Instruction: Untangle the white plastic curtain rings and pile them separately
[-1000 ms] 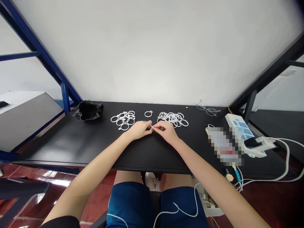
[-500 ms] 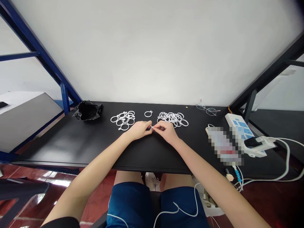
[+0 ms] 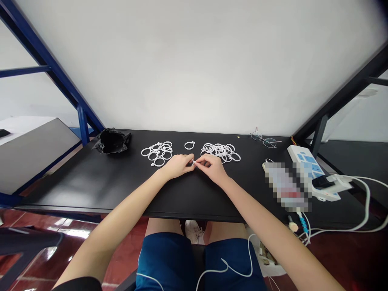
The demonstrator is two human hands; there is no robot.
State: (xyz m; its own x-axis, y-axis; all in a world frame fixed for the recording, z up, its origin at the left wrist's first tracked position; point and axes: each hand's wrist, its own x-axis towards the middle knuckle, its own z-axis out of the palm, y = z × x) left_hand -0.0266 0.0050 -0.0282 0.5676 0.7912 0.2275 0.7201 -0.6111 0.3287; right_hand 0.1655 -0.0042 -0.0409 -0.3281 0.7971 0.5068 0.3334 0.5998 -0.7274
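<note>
My left hand (image 3: 178,165) and my right hand (image 3: 213,167) rest on the black table (image 3: 91,182), fingertips meeting in a pinch on a small white ring piece (image 3: 193,162). Most of that piece is hidden by the fingers. Behind my left hand lies a spread of white plastic rings (image 3: 157,152). Behind my right hand is a denser heap of white rings (image 3: 220,151). A single white ring (image 3: 189,145) lies alone between the two groups.
A crumpled black bag (image 3: 112,140) sits at the back left. Glasses (image 3: 264,140) lie at the back right. A white power strip (image 3: 309,166), a blurred flat object (image 3: 286,186) and white cables (image 3: 360,202) crowd the right side.
</note>
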